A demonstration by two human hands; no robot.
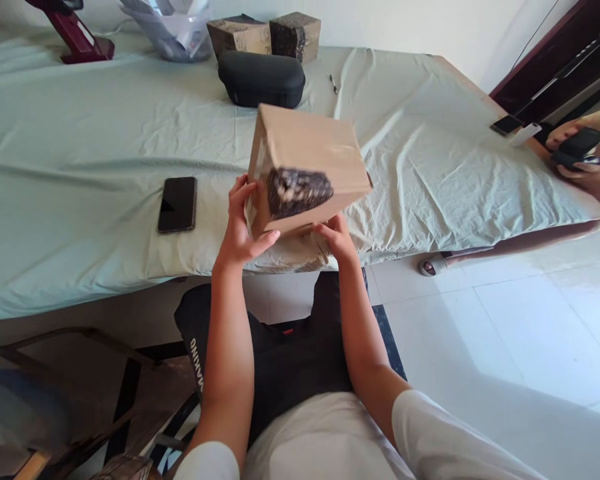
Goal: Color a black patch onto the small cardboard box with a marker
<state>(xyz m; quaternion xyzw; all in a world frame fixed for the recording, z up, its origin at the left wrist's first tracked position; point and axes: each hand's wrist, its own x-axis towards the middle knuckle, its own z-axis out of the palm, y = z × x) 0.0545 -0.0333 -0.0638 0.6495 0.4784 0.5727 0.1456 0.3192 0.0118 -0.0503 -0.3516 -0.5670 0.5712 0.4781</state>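
Observation:
A brown cardboard box (pixel 313 143) with a dark, patterned patch on its near side is held tilted above the front of the cloth-covered table. My left hand (pixel 243 223) grips its left side, thumb along the lower near edge and fingers at the side. Under the lower right part of the box is my right hand (pixel 336 235), its thumb on the bottom edge; the other fingers are hidden beneath. To the left of the box a black phone (pixel 177 205) lies flat on the cloth.
Behind the box are a black hard case (pixel 261 79), two more cardboard boxes (pixel 297 37), a clear plastic basket (pixel 173 30), a pen (pixel 333 84) and a dark red stand (pixel 83 40). Another person's hands (pixel 587 150) hold a dark device at the table's right end.

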